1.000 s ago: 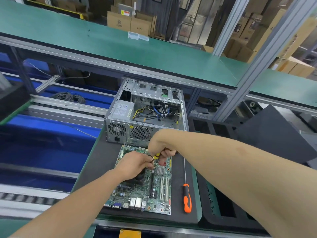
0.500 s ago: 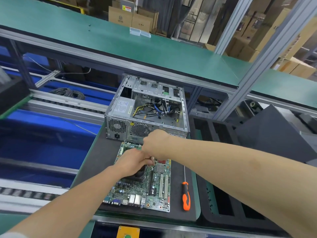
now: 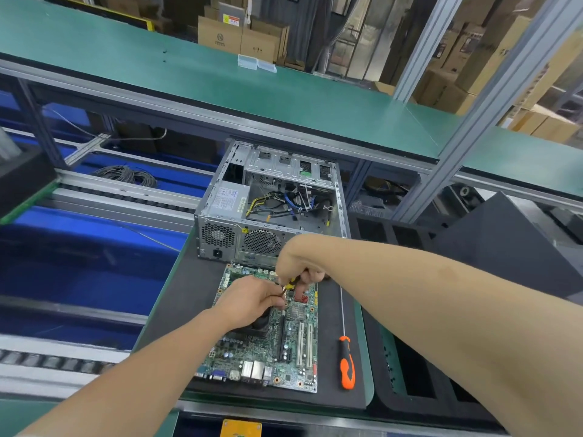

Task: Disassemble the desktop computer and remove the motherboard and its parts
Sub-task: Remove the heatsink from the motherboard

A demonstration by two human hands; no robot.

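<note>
A green motherboard (image 3: 284,351) lies flat on a dark mat (image 3: 176,307) in front of the open grey computer case (image 3: 271,212). My left hand (image 3: 252,299) rests on the black cooler fan (image 3: 260,324) near the board's middle, its fingertips pinching the shaft of a small tool. My right hand (image 3: 298,268) is above the board's far edge and grips a small screwdriver (image 3: 289,284) with a yellow and black handle. Its tip is hidden between my hands.
A long orange-handled screwdriver (image 3: 346,361) lies on the mat right of the board. Loose cables sit inside the case. Black foam trays (image 3: 410,373) stand to the right, a blue conveyor (image 3: 79,263) to the left, a green shelf (image 3: 220,83) overhead.
Both hands stayed over the far part of the motherboard. My right hand shifted slightly and the yellow screwdriver handle shows again between the hands.
</note>
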